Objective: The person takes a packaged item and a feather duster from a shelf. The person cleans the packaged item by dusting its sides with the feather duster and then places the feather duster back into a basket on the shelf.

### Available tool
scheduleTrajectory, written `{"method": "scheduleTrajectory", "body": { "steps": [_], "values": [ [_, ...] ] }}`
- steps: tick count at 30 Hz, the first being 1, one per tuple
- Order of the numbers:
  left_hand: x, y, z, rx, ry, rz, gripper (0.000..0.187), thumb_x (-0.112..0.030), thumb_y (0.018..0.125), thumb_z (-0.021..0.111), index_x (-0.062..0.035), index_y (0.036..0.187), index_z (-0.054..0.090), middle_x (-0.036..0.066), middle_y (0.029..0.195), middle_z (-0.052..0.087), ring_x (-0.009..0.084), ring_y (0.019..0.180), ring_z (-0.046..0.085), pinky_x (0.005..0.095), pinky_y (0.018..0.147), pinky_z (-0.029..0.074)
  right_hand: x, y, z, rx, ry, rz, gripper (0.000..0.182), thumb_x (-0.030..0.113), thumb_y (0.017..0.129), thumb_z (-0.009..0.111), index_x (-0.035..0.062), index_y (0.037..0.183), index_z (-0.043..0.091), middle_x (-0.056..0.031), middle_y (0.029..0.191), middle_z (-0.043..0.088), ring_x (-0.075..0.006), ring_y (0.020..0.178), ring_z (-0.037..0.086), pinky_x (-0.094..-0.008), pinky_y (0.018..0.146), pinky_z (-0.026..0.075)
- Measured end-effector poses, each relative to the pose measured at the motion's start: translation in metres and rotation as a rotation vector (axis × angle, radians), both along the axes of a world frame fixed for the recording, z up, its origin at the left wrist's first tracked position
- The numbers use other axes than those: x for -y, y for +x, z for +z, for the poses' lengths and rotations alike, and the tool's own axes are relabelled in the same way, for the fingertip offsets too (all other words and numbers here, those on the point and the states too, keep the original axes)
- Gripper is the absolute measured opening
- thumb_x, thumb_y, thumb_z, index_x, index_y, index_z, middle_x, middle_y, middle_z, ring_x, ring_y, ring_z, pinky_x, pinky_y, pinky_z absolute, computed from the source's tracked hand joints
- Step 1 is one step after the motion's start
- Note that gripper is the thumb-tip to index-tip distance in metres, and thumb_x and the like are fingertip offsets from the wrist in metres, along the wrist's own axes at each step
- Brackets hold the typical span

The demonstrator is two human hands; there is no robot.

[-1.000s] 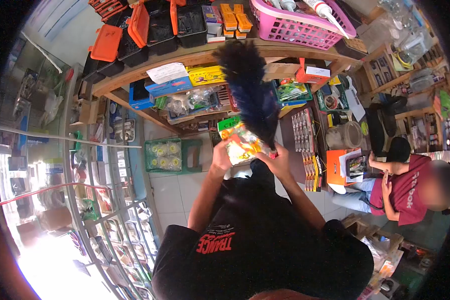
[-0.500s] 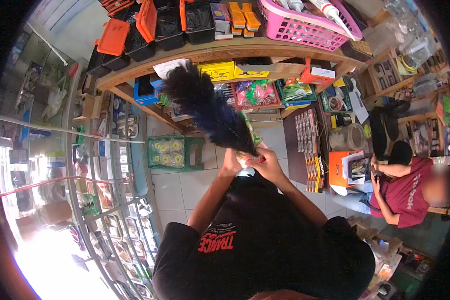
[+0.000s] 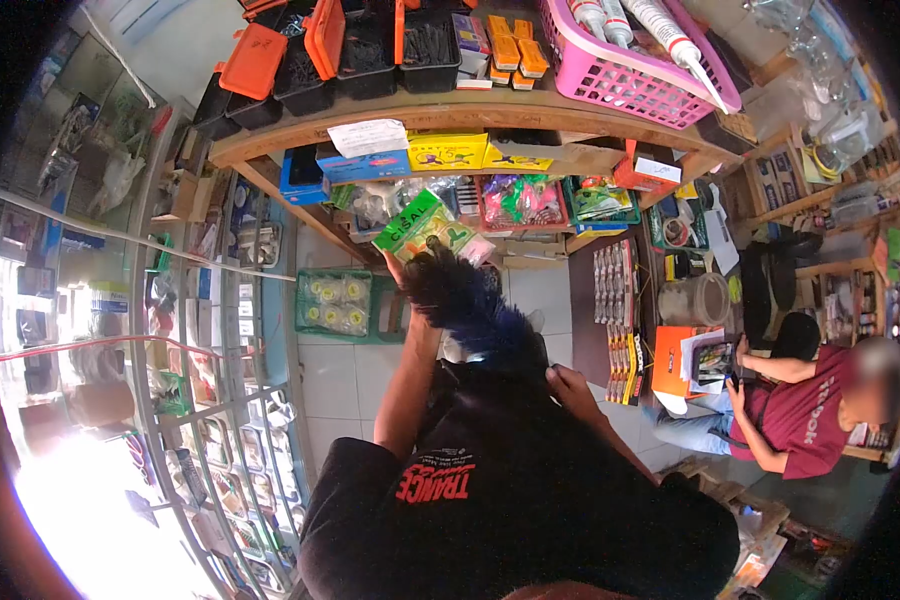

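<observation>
A green and clear packet (image 3: pixel 430 232) with yellowish contents is held up by my left hand (image 3: pixel 410 290), whose fingers are partly hidden behind the packet and the feathers. The dark blue and black feather duster (image 3: pixel 485 318) slants across in front of my shirt, with its tip over the lower part of the packet. My right hand (image 3: pixel 572 392) is closed at the base end of the duster, by the right side of the shirt. The duster's handle cannot be made out against the dark cloth.
A wooden shelf (image 3: pixel 530 112) ahead bears a pink basket (image 3: pixel 640 78) of tubes and black bins with orange lids. A green crate (image 3: pixel 335 303) stands on the tiled floor. At the right sits a person (image 3: pixel 795 415) holding a device. Glass shelving lines the left.
My hands have moved apart, the left forward with the packet and the right back toward the shirt. The duster has come down and nearer, its tip now over the packet.
</observation>
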State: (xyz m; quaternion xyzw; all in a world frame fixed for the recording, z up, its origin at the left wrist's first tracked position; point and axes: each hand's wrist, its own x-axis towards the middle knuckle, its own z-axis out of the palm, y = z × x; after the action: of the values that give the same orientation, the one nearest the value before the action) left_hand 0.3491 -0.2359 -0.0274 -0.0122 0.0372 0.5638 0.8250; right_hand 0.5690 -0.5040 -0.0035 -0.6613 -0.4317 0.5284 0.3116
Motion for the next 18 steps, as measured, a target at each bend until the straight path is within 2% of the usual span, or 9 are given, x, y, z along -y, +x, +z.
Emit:
{"method": "scheduleTrajectory", "body": {
  "steps": [1, 2, 3, 6, 8, 10, 11, 14, 18],
  "values": [
    [-0.001, 0.001, 0.013, -0.024, 0.021, -0.001, 0.087, -0.071, 0.083, 0.040, -0.0062, 0.141, 0.037, 0.019, 0.136, 0.047, 0.0383, 0.119, 0.049, 0.0557, 0.101, 0.038, -0.001, -0.005, 0.006, -0.072, -0.003, -0.088, 0.041, 0.036, 0.099, 0.047, 0.0049, 0.072, 0.047, 0.0035, 0.064, 0.042, -0.0081, 0.059, 0.039, -0.0278, 0.053, 0.032],
    [0.003, 0.004, 0.048, -0.014, 0.039, -0.016, 0.088, -0.072, 0.083, 0.040, -0.0060, 0.142, 0.035, 0.021, 0.136, 0.047, 0.0386, 0.120, 0.049, 0.0547, 0.102, 0.038, -0.001, -0.008, 0.009, -0.145, -0.007, -0.178, 0.042, 0.036, 0.099, 0.048, 0.0048, 0.071, 0.046, 0.0036, 0.063, 0.041, -0.0081, 0.058, 0.040, -0.0280, 0.053, 0.033],
    [0.002, 0.003, 0.045, 0.091, -0.032, -0.019, 0.093, -0.074, 0.081, 0.040, -0.0056, 0.143, 0.031, 0.023, 0.137, 0.044, 0.0385, 0.122, 0.047, 0.0532, 0.103, 0.038, 0.002, -0.007, 0.006, -0.140, -0.016, -0.160, 0.042, 0.035, 0.098, 0.049, 0.0045, 0.070, 0.047, 0.0037, 0.062, 0.041, -0.0079, 0.058, 0.040, -0.0277, 0.052, 0.033],
    [-0.005, 0.006, 0.036, 0.000, 0.003, -0.018, 0.098, -0.077, 0.078, 0.043, -0.0053, 0.144, 0.029, 0.026, 0.138, 0.042, 0.0402, 0.122, 0.047, 0.0546, 0.104, 0.037, 0.008, -0.001, -0.006, -0.069, -0.008, -0.086, 0.042, 0.035, 0.098, 0.050, 0.0041, 0.069, 0.048, 0.0039, 0.060, 0.042, -0.0072, 0.057, 0.040, -0.0270, 0.051, 0.033],
    [-0.008, 0.005, 0.007, -0.057, 0.109, 0.008, 0.102, -0.076, 0.077, 0.047, -0.0036, 0.145, 0.027, 0.027, 0.142, 0.035, 0.0430, 0.125, 0.042, 0.0564, 0.106, 0.033, 0.010, 0.001, -0.009, 0.054, 0.042, -0.012, 0.044, 0.035, 0.098, 0.050, 0.0040, 0.068, 0.050, 0.0036, 0.059, 0.043, -0.0068, 0.057, 0.041, -0.0265, 0.051, 0.033],
    [-0.006, 0.007, 0.026, 0.056, 0.057, -0.060, 0.102, -0.076, 0.077, 0.047, -0.0035, 0.145, 0.025, 0.028, 0.144, 0.033, 0.0425, 0.127, 0.040, 0.0572, 0.107, 0.031, 0.006, -0.008, 0.007, -0.052, -0.002, -0.138, 0.047, 0.037, 0.097, 0.051, 0.0022, 0.067, 0.046, 0.0039, 0.061, 0.041, -0.0078, 0.059, 0.036, -0.0284, 0.053, 0.033],
    [0.002, 0.013, 0.063, 0.037, -0.028, -0.050, 0.086, -0.069, 0.083, 0.047, -0.0056, 0.140, 0.038, 0.020, 0.134, 0.048, 0.0380, 0.117, 0.052, 0.0525, 0.100, 0.042, 0.005, -0.010, 0.013, -0.104, -0.025, -0.200, 0.049, 0.039, 0.097, 0.052, 0.0013, 0.066, 0.045, 0.0040, 0.061, 0.039, -0.0084, 0.060, 0.034, -0.0293, 0.053, 0.032],
    [-0.001, 0.009, 0.032, -0.013, 0.039, -0.012, 0.082, -0.067, 0.084, 0.047, -0.0074, 0.139, 0.039, 0.019, 0.134, 0.049, 0.0367, 0.116, 0.052, 0.0518, 0.099, 0.044, 0.014, 0.004, -0.010, 0.048, -0.005, -0.036, 0.051, 0.039, 0.096, 0.053, 0.0005, 0.065, 0.042, 0.0034, 0.060, 0.039, -0.0086, 0.059, 0.034, -0.0296, 0.052, 0.032],
    [-0.002, 0.011, 0.048, -0.003, -0.037, -0.022, 0.077, -0.066, 0.086, 0.046, -0.0083, 0.137, 0.042, 0.016, 0.131, 0.052, 0.0332, 0.113, 0.055, 0.0498, 0.095, 0.047, 0.018, 0.003, -0.017, -0.048, -0.084, -0.155, 0.051, 0.039, 0.096, 0.054, -0.0004, 0.065, 0.044, 0.0036, 0.059, 0.040, -0.0081, 0.059, 0.036, -0.0287, 0.052, 0.033]
  ]
}}
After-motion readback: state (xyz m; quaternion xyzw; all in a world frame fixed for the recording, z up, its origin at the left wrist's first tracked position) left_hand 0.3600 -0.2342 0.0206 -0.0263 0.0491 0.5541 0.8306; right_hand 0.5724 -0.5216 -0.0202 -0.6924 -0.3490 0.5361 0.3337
